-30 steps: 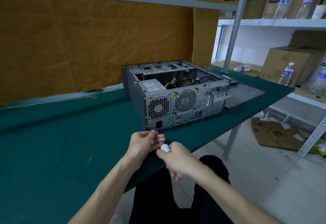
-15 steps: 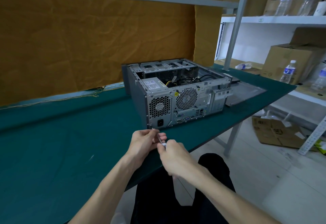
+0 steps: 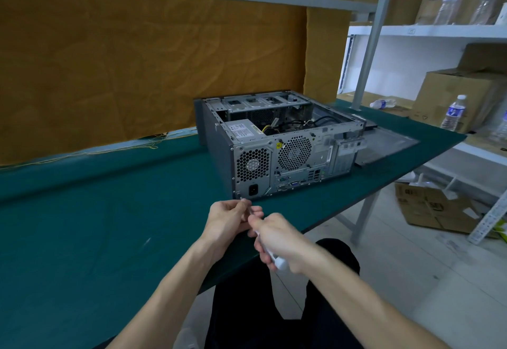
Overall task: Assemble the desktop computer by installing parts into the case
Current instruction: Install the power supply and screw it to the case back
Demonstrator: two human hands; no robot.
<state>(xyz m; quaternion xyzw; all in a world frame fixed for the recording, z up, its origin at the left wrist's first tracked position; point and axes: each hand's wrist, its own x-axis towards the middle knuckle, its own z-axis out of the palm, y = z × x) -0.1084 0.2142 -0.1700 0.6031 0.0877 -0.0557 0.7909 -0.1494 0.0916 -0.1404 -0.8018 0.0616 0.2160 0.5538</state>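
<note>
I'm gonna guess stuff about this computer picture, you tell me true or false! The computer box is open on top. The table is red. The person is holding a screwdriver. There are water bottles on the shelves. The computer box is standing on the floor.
1. The computer case is open on top: true, cables and a power supply show inside.
2. The table is red: false, its cover is dark green.
3. The person holds a screwdriver: true. The right hand grips its white handle and the left hand pinches the shaft near the tip, close to the case's lower rear corner.
4. Water bottles stand on the shelves: true.
5. The case stands on the floor: false, it sits on the table.
</note>
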